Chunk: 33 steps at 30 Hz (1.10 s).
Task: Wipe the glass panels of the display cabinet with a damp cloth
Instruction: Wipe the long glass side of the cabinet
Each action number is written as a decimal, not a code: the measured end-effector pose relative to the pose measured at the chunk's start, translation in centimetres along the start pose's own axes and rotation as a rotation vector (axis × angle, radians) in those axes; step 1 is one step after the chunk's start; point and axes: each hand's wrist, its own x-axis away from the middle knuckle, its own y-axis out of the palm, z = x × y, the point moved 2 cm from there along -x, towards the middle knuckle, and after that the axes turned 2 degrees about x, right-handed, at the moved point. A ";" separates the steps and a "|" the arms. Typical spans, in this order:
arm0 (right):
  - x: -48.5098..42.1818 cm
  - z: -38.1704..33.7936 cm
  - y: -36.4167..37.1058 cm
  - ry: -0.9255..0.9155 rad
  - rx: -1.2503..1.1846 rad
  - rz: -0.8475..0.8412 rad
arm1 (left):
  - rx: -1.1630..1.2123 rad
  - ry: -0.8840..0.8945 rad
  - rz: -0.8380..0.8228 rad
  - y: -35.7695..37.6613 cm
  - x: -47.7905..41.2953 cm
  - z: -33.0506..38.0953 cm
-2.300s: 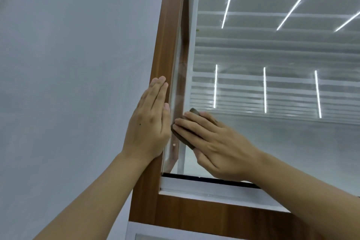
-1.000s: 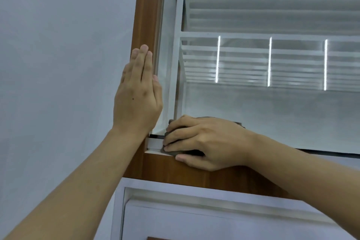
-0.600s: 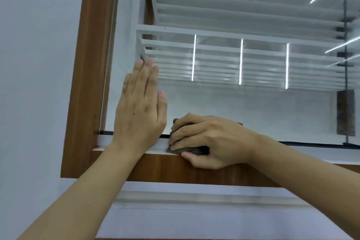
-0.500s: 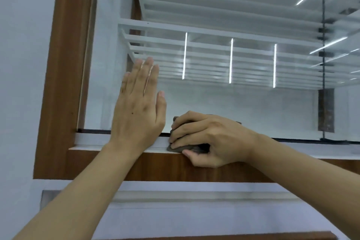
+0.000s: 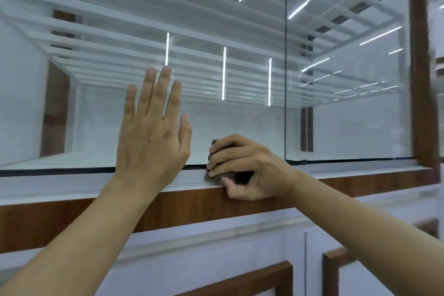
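Head view: the display cabinet's front is glass, split by a thin vertical seam (image 5: 286, 79) into a wide left glass panel (image 5: 240, 125) and a narrower right glass panel (image 5: 348, 115). A dark seal strip (image 5: 60, 171) runs along the foot of the glass. Under it lies a white ledge (image 5: 60, 186), then a brown wooden rail (image 5: 192, 206).

The left hand (image 5: 153, 142) lies on the left panel, palm towards the glass. Its grip is apart, with fingers straight and slightly spread, pointing up, and the heel of the hand reaching down over the seal strip and the ledge. It holds nothing.

The right hand (image 5: 249, 170) sits just to its right, close to the seam. Its grip is clamped on a dark grey cloth (image 5: 216, 178): the fingers curl over the top of it and the thumb tucks under against the wooden rail. The cloth is bunched at the bottom edge of the left panel, on the ledge, and mostly hidden by the fingers.

Bright light strips (image 5: 224, 72) and rows of white slats (image 5: 120, 38) show in the glass. A wooden post (image 5: 419, 67) closes the cabinet at the right. Below the rail, near the person, are white cabinet fronts with brown wooden trim (image 5: 240, 280).
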 end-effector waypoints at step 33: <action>2.2 -9.4 -1.2 1.066 -0.011 0.346 | 0.564 0.237 -0.215 -0.8 0.9 1.9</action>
